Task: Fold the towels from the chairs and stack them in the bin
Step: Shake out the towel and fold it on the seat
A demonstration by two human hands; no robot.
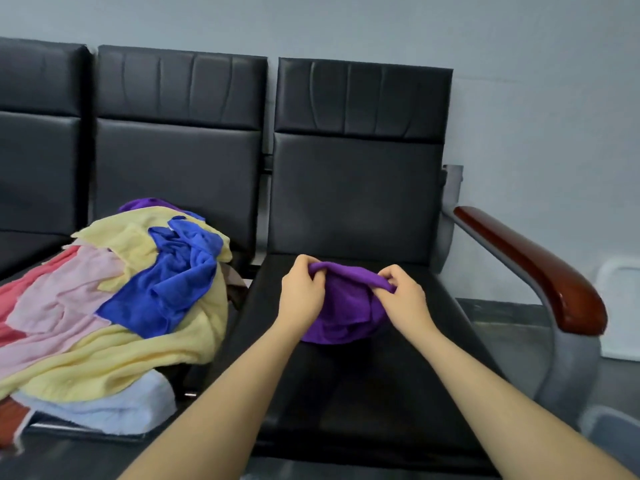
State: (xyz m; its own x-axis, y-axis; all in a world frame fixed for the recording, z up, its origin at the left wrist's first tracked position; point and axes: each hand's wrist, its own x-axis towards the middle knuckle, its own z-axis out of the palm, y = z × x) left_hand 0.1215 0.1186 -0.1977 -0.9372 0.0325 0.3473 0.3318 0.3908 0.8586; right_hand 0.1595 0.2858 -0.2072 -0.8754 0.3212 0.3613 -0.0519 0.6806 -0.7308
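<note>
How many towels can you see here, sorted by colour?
Counting what shows; more may be buried in the pile.
Purple: 2, one gripped by both hands, one peeking out behind the pile
Blue: 1
Yellow: 1
Pink: 1
Red: 1
Pale blue: 1
Total: 7

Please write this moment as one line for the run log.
step: fold purple towel | left hand: grips it | right hand: grips it | place: right chair seat | towel pile: unfolded
</note>
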